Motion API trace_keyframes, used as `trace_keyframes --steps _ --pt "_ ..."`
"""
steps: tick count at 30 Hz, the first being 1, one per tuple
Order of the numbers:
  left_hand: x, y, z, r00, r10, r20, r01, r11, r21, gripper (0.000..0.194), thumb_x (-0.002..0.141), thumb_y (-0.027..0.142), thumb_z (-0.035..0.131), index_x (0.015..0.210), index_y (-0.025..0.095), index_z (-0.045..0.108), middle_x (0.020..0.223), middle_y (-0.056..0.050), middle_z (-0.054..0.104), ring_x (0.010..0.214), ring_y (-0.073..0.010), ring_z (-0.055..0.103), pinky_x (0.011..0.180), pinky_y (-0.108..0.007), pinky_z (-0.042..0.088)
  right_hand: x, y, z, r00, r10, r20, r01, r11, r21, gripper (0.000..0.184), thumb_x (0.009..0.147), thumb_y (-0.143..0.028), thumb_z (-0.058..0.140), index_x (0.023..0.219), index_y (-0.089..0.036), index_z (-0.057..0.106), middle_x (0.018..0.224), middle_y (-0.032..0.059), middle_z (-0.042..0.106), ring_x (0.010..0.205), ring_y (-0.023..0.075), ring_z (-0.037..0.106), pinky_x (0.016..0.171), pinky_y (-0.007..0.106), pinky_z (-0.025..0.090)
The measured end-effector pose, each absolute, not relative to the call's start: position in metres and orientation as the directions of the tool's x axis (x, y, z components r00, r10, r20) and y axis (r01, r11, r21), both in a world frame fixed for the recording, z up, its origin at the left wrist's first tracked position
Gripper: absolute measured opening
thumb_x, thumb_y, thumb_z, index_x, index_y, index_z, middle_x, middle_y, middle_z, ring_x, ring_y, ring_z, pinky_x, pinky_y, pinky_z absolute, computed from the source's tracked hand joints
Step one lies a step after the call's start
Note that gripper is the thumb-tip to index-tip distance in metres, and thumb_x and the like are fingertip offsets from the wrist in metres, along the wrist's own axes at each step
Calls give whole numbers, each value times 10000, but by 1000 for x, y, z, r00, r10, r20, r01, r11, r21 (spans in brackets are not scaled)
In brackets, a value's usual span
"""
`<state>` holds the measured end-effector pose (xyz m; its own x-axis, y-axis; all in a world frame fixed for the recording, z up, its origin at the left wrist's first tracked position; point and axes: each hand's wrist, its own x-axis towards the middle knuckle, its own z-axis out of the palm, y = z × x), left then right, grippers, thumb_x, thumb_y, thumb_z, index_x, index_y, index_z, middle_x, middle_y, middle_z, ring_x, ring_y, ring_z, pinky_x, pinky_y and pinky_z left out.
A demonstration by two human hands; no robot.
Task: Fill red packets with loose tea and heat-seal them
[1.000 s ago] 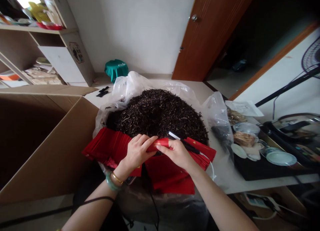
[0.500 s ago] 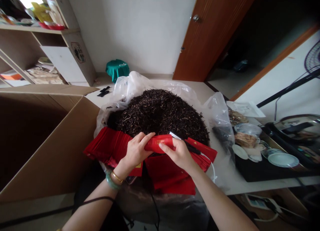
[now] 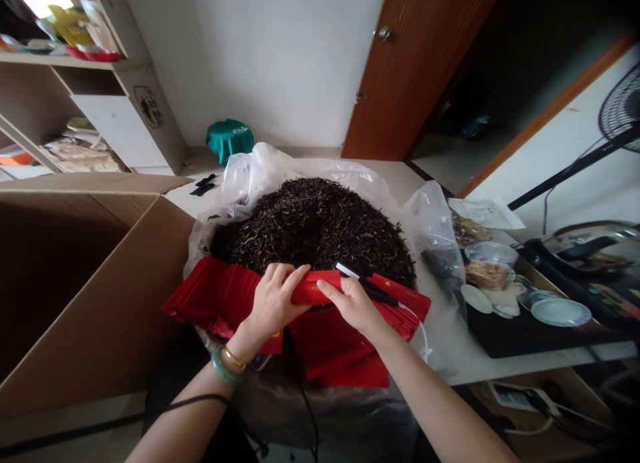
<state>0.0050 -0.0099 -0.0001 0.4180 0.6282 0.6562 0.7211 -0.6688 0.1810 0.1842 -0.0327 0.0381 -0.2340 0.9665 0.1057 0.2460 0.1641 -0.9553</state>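
Between my two hands is a small red packet [image 3: 316,288], held level just over the near edge of a dark heap of loose tea leaves [image 3: 320,216]. My left hand [image 3: 277,296] grips its left end, the fingers curled round it. My right hand [image 3: 353,304] pinches the right end, thumb lying on the front. A black handheld tool with a white tip and cord [image 3: 375,291] shows just beyond the right hand; whether that hand also holds it is unclear. Stacked red packets [image 3: 213,293] fan out at the left, and more red packets [image 3: 340,356] lie below my hands.
Clear plastic sheeting [image 3: 260,163] surrounds the leaves. An open cardboard box [image 3: 110,303] stands at the left. To the right, a black tray [image 3: 500,343] bears a plastic tub [image 3: 490,263] and pale dishes [image 3: 560,312]. A green-covered bin [image 3: 230,139] stands by the wall.
The view has shifted slightly. The packet's front has tilted, so its gold print shows less. Both hands keep their hold on it.
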Motion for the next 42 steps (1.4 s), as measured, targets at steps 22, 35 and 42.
trace_keyframes --steps 22,35,42 --pt "-7 3 0 551 545 632 582 -794 177 412 851 204 587 1261 198 546 1148 -107 699 1033 -236 646 870 -374 472 196 -34 43 -361 932 19 399 172 -901 419 940 -491 434 779 -198 687 690 -1 674 713 188 612 694 313 525" --pt "7 -12 -7 569 571 592 578 -790 206 621 803 394 663 1345 161 468 1259 -149 622 1225 -314 517 1008 -461 386 189 -36 42 -337 941 -34 474 138 -870 406 961 -439 391 734 -185 612 762 35 694 750 199 641 725 325 502" --pt "10 -13 -6 511 571 643 570 -785 243 434 840 338 630 1224 163 528 1121 -115 688 1063 -252 620 935 -405 416 184 -39 45 -401 914 -64 476 148 -867 341 951 -413 399 735 -213 572 765 24 669 759 201 631 725 325 496"
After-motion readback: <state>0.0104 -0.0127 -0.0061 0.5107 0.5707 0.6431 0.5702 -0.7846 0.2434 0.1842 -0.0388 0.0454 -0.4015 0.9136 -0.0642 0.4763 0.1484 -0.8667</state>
